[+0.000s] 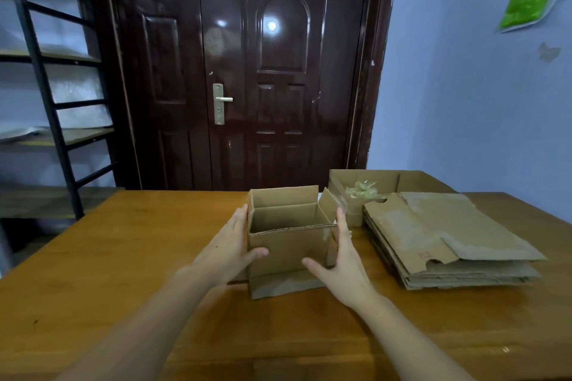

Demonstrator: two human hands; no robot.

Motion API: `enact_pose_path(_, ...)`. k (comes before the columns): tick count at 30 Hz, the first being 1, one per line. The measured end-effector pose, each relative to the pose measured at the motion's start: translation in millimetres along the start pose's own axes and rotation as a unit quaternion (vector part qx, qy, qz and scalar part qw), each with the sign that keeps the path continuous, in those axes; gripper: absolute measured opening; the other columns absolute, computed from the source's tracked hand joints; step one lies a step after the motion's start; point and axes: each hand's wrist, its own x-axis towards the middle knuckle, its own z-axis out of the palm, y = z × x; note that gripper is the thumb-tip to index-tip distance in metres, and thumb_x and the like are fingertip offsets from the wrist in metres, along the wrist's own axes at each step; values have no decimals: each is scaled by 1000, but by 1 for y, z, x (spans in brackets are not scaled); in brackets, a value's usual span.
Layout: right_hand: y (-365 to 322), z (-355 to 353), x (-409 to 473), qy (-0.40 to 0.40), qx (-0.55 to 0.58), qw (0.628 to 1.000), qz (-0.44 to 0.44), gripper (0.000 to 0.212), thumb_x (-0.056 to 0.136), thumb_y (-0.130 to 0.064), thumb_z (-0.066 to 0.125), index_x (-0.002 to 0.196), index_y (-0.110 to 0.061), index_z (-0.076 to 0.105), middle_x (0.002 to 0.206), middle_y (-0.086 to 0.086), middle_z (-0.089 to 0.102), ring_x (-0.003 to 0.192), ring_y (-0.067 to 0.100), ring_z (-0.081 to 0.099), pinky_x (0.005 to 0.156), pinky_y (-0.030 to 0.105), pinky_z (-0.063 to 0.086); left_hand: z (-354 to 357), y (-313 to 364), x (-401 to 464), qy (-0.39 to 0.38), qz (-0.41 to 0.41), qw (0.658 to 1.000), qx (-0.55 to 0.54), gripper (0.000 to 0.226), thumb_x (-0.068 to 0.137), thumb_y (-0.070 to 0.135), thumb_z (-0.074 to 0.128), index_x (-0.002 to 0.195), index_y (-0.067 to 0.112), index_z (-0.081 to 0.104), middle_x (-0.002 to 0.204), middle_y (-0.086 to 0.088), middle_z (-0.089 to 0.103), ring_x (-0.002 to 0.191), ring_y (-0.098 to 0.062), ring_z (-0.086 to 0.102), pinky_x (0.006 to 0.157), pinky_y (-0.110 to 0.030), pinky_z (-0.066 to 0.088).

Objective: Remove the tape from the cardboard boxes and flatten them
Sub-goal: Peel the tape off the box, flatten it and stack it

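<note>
A small brown cardboard box stands upright on the wooden table, its top flaps open and its inside bare. My left hand lies flat against its left wall with the thumb on the front face. My right hand presses the right wall, fingers straight up, thumb across the front. A bottom flap sticks out toward me under the box. Right of it lies a stack of flattened cardboard boxes.
Behind the stack stands an open cardboard box holding a wad of crumpled clear tape. A dark wooden door faces the table's far edge. A black metal shelf rack stands at the left.
</note>
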Motion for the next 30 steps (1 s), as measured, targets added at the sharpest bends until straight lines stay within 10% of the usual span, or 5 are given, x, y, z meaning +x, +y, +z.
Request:
enact_pose_path(13, -16, 15, 26, -14, -66, 997, 26, 125, 90, -37, 75, 144, -54, -37, 164, -1, 32, 135, 22, 53, 105, 44, 51, 7, 5, -12, 10, 5, 990, -144, 98, 93, 50, 73, 165, 43, 7, 158, 21, 43, 142, -3, 45, 114, -35, 46)
enact_pose_path(21, -27, 25, 44, -35, -50, 997, 48, 131, 87, -36, 77, 140, -51, -42, 164, -1, 31, 143, 27, 44, 109, 51, 47, 15, 14, -22, 10, -20, 993, -112, 41, 99, 43, 66, 129, 58, 42, 115, 38, 56, 105, 21, 53, 80, -5, 46)
enact_pose_path(30, -35, 20, 61, -77, -54, 994, 52, 106, 97, -27, 63, 153, -43, -26, 166, -3, 21, 152, 23, 27, 120, 49, 34, 19, 23, -24, -39, -53, 976, -206, 27, 106, 27, 60, 130, 40, 58, 118, 21, 67, 109, 2, 63, 92, -21, 54)
